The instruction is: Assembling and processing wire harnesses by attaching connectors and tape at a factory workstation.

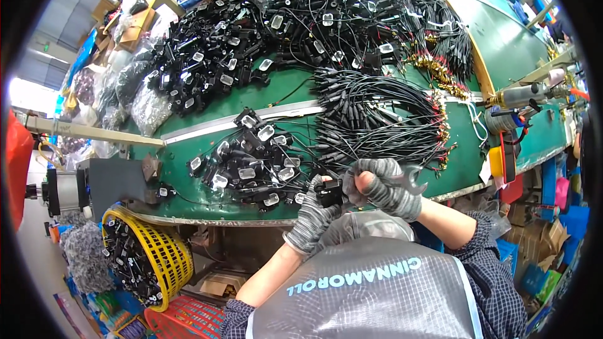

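Observation:
In grey striped fingerless gloves, both my hands meet at the near edge of the green bench. My left hand (312,218) is closed around a small black plastic housing (329,194), its top facing up. Close beside it on the right, my right hand (397,198) is closed on an open-end wrench (416,179), whose jaws stick out past the fingers to the right. The wrench's other end is hidden by the glove. Just beyond my hands lie a cluster of black housings with clear windows (248,174) and a bundle of black cables (377,119) with metal ends.
More black housings (213,56) are heaped along the back of the green bench (179,182). A grey motor-driven device (63,191) stands at the left end, above a yellow basket (164,257) of parts. A power screwdriver (521,95) lies at right, near a yellow-and-black object (502,162).

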The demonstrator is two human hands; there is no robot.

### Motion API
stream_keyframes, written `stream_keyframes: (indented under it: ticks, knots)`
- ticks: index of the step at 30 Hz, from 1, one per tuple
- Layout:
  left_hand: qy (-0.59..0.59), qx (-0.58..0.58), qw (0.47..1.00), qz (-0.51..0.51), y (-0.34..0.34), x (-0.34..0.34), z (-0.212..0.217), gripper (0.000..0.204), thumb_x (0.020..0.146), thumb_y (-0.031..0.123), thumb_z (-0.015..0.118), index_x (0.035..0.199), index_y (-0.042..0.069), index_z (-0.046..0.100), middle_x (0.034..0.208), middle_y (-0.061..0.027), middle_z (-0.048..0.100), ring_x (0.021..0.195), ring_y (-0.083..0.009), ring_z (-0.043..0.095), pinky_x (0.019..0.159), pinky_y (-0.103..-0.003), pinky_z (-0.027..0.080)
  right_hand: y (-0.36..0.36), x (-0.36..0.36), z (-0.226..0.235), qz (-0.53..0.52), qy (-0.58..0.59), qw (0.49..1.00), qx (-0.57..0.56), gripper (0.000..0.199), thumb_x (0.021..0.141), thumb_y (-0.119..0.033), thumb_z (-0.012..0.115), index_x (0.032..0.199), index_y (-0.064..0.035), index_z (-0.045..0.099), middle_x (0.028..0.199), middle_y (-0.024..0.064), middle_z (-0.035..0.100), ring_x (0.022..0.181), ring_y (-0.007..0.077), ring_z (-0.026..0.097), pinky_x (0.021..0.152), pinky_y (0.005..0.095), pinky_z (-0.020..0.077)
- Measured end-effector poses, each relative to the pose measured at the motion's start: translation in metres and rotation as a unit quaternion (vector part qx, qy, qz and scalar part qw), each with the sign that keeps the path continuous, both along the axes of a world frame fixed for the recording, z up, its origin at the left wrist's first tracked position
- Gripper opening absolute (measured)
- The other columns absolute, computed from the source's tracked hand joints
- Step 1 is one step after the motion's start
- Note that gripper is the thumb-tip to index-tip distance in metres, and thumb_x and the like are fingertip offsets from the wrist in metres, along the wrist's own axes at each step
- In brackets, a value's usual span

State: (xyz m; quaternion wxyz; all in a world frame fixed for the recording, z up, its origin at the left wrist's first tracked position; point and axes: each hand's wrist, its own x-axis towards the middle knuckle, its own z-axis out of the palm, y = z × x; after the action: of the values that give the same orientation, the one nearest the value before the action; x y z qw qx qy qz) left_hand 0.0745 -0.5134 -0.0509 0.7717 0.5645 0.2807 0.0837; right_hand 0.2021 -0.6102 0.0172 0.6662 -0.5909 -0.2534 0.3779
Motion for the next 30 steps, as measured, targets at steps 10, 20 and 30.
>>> stream_keyframes:
  ticks: [10, 20, 30]
  knots:
    - [-0.02, -0.162, 0.986, 0.032, 0.003, 0.002, 0.002, 0.035, 0.064, -0.007, 0.059, 0.091, 0.01, 0.045, 0.078, -0.0005, 0.05, 0.072, -0.012, 0.051, 0.062, -0.024, 0.045, -0.001, 0.024, 0.008, 0.048, 0.172, 0.983, -0.032, 0.054, 0.079, -0.057, 0.04, 0.059, -0.0071, 0.046, 0.051, 0.0069, 0.052, 0.039, 0.0122, 0.049, 0.036, 0.0205, 0.0381]
    - [-0.078, 0.435, 0.892, -0.09, 0.012, 0.004, 0.014, 0.043, 0.061, -0.008, 0.06, 0.097, 0.008, 0.042, 0.089, 0.0008, 0.049, 0.076, -0.0104, 0.048, 0.069, -0.023, 0.044, 0.003, 0.046, -0.01, 0.176, 0.426, 0.886, -0.046, 0.044, 0.082, -0.048, 0.042, 0.063, -0.0084, 0.045, 0.055, 0.0059, 0.052, 0.045, 0.0133, 0.052, 0.039, 0.0216, 0.0434]
    - [-0.139, 0.564, 0.81, -0.074, 0.014, 0.011, 0.024, 0.035, 0.064, -0.009, 0.054, 0.093, 0.007, 0.043, 0.081, -0.0012, 0.051, 0.074, -0.008, 0.05, 0.063, -0.024, 0.044, 0.005, 0.038, -0.006, 0.137, 0.162, 0.976, -0.04, 0.048, 0.082, -0.051, 0.04, 0.064, -0.0071, 0.045, 0.055, 0.0071, 0.052, 0.04, 0.0143, 0.05, 0.039, 0.0229, 0.0417]
